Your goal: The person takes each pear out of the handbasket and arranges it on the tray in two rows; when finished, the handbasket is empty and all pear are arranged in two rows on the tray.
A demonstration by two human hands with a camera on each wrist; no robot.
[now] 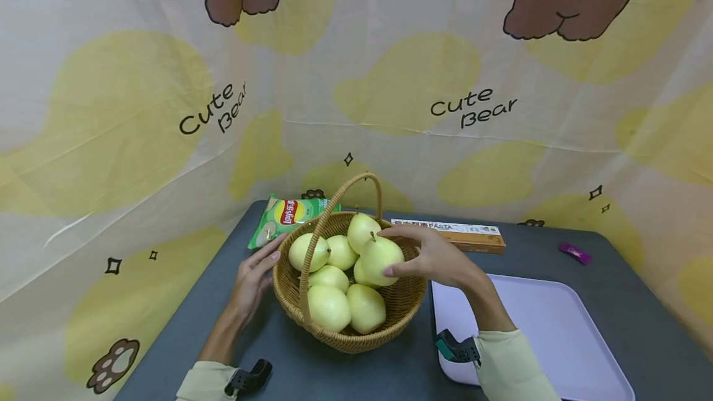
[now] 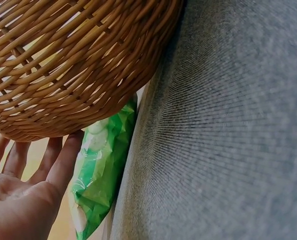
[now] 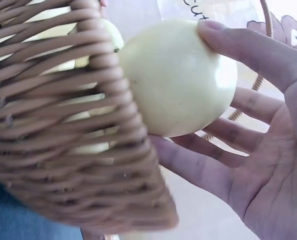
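A wicker basket [image 1: 356, 343] with a tall arched handle holds several pale green pears [image 1: 328, 308]. At its right side my right hand [image 1: 437, 258] grips one pear [image 1: 382, 260] between thumb and fingers, at the top of the pile. The right wrist view shows that pear [image 3: 176, 80] close to the basket's rim, with the thumb on one side and the fingers round the other. My left hand [image 1: 250, 280] touches the basket's left side near the rim. Its fingers look fairly straight in the left wrist view, the fingertips against the weave [image 2: 73, 65].
Behind the basket on the left lies a green chip bag [image 1: 289, 215]. A pasta box [image 1: 473, 237] is at the back, right of the basket. To the right sits a white tray [image 1: 535, 320], with a small purple packet [image 1: 575, 253] beyond it on the grey table [image 1: 613, 302].
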